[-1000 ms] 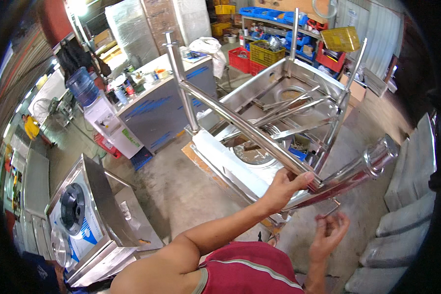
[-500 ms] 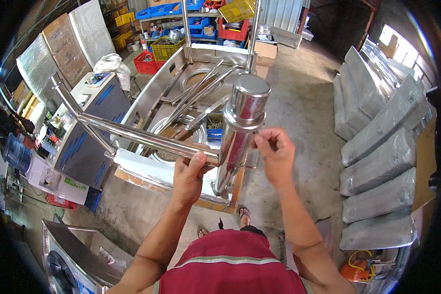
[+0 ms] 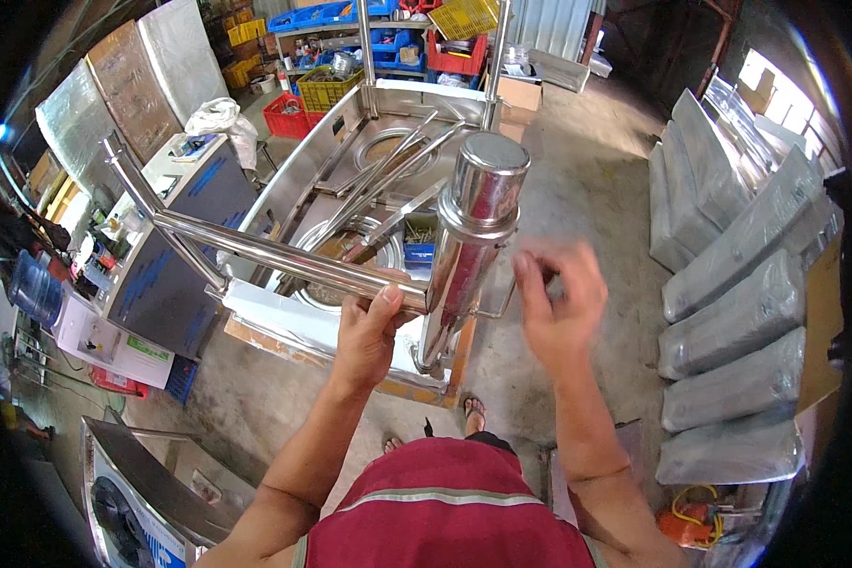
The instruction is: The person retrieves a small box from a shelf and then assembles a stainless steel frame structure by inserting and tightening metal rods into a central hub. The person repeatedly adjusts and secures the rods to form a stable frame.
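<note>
The thick steel leg [image 3: 470, 256] stands up from the near right corner of an upturned steel frame [image 3: 279, 320], its capped end nearest the camera. A polished crossbar [image 3: 289, 259] meets it and runs left to another upright. The left hand [image 3: 367, 331] grips the crossbar beside this joint, thumb on top, probably to steady the leg against turning. A thin bent key [image 3: 488, 314] sticks out of the leg's right side, its free arm seemingly serving as a lever. The right hand [image 3: 566, 301], fingers curled, is just beside that arm; blur hides whether it touches.

Inside the frame lie loose metal bars [image 3: 388, 185] and a blue box [image 3: 419, 254] of small parts, perhaps kept there for easy reach. A wooden board [image 3: 284, 348] lies beneath, likely shielding the frame from the floor.
</note>
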### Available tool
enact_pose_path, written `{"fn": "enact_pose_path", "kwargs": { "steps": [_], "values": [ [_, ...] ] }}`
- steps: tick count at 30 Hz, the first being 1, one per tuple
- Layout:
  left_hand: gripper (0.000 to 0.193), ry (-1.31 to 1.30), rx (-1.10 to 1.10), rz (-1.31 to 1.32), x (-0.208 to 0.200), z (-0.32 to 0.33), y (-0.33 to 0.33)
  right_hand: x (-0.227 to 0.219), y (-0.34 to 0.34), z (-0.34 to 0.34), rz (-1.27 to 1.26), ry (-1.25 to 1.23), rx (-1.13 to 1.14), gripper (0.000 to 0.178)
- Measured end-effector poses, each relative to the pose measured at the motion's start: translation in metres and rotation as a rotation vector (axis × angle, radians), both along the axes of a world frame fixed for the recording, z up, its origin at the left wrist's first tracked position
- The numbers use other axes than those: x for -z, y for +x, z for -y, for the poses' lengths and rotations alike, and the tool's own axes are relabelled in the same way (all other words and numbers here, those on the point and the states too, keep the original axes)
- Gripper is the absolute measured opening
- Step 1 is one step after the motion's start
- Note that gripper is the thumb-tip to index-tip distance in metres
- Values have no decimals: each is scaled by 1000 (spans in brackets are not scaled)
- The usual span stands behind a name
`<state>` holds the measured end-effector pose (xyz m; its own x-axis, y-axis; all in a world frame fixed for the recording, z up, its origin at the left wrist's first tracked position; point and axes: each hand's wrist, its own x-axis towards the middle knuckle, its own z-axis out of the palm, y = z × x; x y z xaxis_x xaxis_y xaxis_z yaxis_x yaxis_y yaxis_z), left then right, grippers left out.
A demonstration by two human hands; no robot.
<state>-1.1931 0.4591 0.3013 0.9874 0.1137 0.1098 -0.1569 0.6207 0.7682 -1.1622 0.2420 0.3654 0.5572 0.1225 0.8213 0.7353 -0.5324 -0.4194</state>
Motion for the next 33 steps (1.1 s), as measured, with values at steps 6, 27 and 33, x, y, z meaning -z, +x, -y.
{"fn": "enact_pose_path", "kwargs": {
  "steps": [6, 27, 33],
  "values": [
    [42, 37, 21, 35, 6, -4, 1, 67, 0, -16, -560, 421, -99, 12],
    [33, 24, 14, 31, 7, -3, 2, 71, -47, -27, -585, 705, -273, 6],
    [33, 76, 7, 68, 11, -4, 2, 24, -69, -10, -3, 99, -290, 8]
  ]
}}
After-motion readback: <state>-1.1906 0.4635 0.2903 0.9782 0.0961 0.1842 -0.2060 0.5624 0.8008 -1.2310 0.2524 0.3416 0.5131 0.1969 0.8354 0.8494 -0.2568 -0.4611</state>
